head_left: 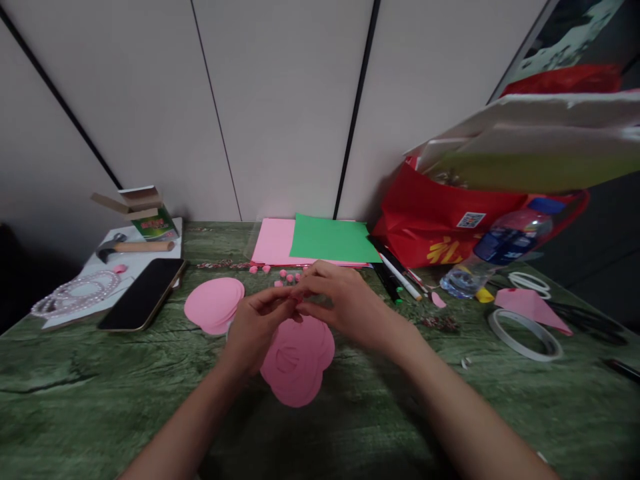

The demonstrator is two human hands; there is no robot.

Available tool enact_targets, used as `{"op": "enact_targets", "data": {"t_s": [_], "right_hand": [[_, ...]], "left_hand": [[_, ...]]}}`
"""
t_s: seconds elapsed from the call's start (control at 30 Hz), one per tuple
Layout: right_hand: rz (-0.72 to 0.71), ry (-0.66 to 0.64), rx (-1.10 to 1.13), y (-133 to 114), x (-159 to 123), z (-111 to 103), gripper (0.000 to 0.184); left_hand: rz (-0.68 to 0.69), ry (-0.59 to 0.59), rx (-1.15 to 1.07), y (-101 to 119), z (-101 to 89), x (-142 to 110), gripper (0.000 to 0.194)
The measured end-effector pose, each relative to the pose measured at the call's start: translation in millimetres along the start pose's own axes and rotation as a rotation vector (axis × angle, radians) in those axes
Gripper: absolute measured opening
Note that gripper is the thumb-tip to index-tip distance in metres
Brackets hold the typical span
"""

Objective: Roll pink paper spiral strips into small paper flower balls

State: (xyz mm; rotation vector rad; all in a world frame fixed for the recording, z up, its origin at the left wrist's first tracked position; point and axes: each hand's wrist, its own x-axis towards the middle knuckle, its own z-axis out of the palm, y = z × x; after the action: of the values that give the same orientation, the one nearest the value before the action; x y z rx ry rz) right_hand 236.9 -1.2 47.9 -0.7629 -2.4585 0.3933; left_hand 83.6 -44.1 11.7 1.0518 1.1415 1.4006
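Note:
My left hand (257,320) and my right hand (343,300) meet fingertip to fingertip above the table. Both are closed in a pinch on a small pink paper piece, mostly hidden by the fingers. Just below them lies a layered pink paper flower (297,373) with overlapping rounded petals and a curled part near its middle. To the left of my left hand is a stack of pink paper circles (215,303). Behind the fingertips, several tiny pink rolled bits (283,274) are scattered on the tabletop.
Pink and green sheets (335,239) lie at the back, with pens (400,275) beside them. A red bag (425,220), plastic bottle (500,250) and tape roll (525,335) are on the right. Leftward are a phone (145,293), hammer (143,247), bead strings (80,293) and open box (153,220).

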Motion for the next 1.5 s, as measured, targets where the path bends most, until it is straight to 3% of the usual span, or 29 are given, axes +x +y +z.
{"op": "enact_targets", "data": {"t_s": [0.17, 0.4, 0.63, 0.83, 1.1, 1.5], "right_hand": [[0.055, 0.068, 0.060, -0.7, 3.6, 10.9, 0.009], [0.198, 0.158, 0.165, 7.7, 6.4, 11.8, 0.016], [0.243, 0.069, 0.488, 10.5, 3.6, 11.8, 0.008], [0.302, 0.075, 0.460, 5.3, 4.4, 12.7, 0.006], [0.242, 0.159, 0.429, 8.6, 4.5, 5.5, 0.001], [0.079, 0.027, 0.248, 0.3, 0.2, -10.7, 0.011]], "left_hand": [[-0.015, 0.059, 0.037, -0.6, 0.0, 0.4, 0.016], [-0.034, -0.033, -0.002, -0.4, -0.7, 0.4, 0.029], [0.013, 0.020, 0.037, -0.7, 0.8, 1.1, 0.018], [0.016, 0.026, 0.036, 0.7, 3.2, -0.7, 0.018], [0.014, -0.097, 0.072, -2.3, -2.8, 2.5, 0.014], [0.029, -0.102, 0.128, -3.3, -1.9, 2.3, 0.010]]}}
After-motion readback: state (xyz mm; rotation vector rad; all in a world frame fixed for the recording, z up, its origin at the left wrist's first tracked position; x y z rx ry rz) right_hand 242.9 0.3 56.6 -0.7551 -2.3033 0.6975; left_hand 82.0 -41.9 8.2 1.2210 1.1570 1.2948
